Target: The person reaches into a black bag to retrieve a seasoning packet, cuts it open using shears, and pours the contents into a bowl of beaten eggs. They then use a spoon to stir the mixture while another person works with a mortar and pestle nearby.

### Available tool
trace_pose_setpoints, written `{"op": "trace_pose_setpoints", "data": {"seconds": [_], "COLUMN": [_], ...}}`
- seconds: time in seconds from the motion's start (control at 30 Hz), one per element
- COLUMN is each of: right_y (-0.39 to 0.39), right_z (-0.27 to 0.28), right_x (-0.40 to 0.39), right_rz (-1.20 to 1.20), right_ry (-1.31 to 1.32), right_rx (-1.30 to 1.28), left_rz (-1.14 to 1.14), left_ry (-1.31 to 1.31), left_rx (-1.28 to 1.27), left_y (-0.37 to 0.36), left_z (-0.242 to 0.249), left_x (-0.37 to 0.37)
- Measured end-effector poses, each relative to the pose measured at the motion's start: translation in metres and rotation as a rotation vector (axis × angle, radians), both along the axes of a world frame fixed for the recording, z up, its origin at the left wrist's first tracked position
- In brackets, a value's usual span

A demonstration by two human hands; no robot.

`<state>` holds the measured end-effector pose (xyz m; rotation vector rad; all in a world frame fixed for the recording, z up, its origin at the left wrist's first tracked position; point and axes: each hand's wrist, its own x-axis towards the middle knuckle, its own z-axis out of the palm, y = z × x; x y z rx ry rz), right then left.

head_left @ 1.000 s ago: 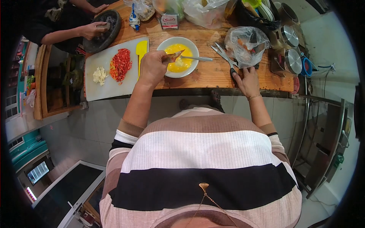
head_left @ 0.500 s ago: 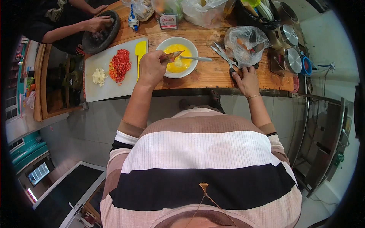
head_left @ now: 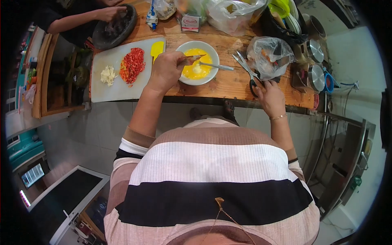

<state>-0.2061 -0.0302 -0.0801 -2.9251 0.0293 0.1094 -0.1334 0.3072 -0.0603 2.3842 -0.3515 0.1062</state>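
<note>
My left hand (head_left: 165, 73) pinches a small brown-and-orange sachet (head_left: 193, 59) above a white bowl (head_left: 212, 73). In the bowl is yellow beaten egg (head_left: 191, 74) with a pale clump in it. A metal spoon (head_left: 220, 66) leans over the bowl's right rim. My right hand (head_left: 272, 98) is at the black handles of the scissors (head_left: 246, 66), fingers curled against them; the scissors lie on the table, blades slightly apart. Just beyond that hand sits a clear plastic bag (head_left: 269, 53) with scraps inside.
A white cutting board (head_left: 102, 92) carries chopped red chili (head_left: 132, 65), chopped garlic (head_left: 108, 75) and a yellow spatula (head_left: 157, 49). Another person's hand (head_left: 112, 13) works in a stone mortar (head_left: 104, 38). A small box (head_left: 190, 23), plastic bags (head_left: 230, 16) and lidded jars (head_left: 316, 77) line the table.
The view has turned slightly. The sachet stays over the bowl, and its angle has flattened a little. My right hand remains by the scissors, its fingers more curled. The other person's hand has shifted at the mortar.
</note>
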Motion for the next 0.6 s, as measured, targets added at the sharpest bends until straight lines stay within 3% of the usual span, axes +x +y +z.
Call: {"op": "trace_pose_setpoints", "data": {"seconds": [0.17, 0.23, 0.4, 0.6], "right_y": [0.056, 0.087, 0.123, 0.143], "right_z": [0.059, 0.078, 0.04, 0.029], "right_x": [0.025, 0.044, 0.098, 0.117], "right_rz": [0.268, 0.372, 0.597, 0.626], "right_ry": [-0.243, -0.227, -0.161, 0.03], "right_rx": [0.253, 0.32, 0.336, 0.27], "left_rz": [-0.07, -0.092, -0.116, -0.093], "left_ry": [-0.001, 0.001, -0.016, -0.019], "left_rx": [-0.057, -0.052, -0.025, -0.065], "left_y": [0.003, 0.003, 0.003, 0.007], "left_z": [-0.006, -0.007, -0.003, -0.007], "left_x": [0.008, 0.008, 0.005, 0.005]}}
